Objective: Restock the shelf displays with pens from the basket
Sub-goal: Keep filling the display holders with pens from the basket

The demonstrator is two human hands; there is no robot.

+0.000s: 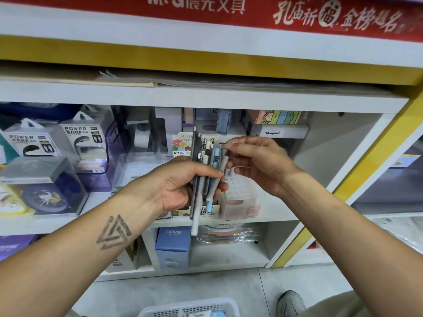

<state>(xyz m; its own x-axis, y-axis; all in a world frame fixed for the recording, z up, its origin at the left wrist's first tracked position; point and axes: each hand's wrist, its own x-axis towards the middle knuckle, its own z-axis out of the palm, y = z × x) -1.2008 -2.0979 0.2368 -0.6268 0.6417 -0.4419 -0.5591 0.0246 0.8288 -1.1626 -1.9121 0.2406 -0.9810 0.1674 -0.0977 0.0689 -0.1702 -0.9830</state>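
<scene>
Several slim plastic pens (207, 177), grey, white and pale blue, stand as an upright bundle in the left hand (180, 186), whose fingers and thumb curl round their middles. The right hand (258, 163), just beside and slightly above it, pinches the upper end of one grey pen (223, 164) at the bundle's right edge between thumb and forefinger, the other fingers loosely bent. The pens look light, stiff and smooth, so a loose bundle could fan or slip; a single one is probably best taken near its cap and drawn straight up. Behind the hands, a printed cardboard display box (183, 145) on the white shelf (286, 209) is mostly hidden, so its slots cannot be read. Below the hands, only the rim of a white slotted plastic basket (190, 307) shows, its contents cut off.
</scene>
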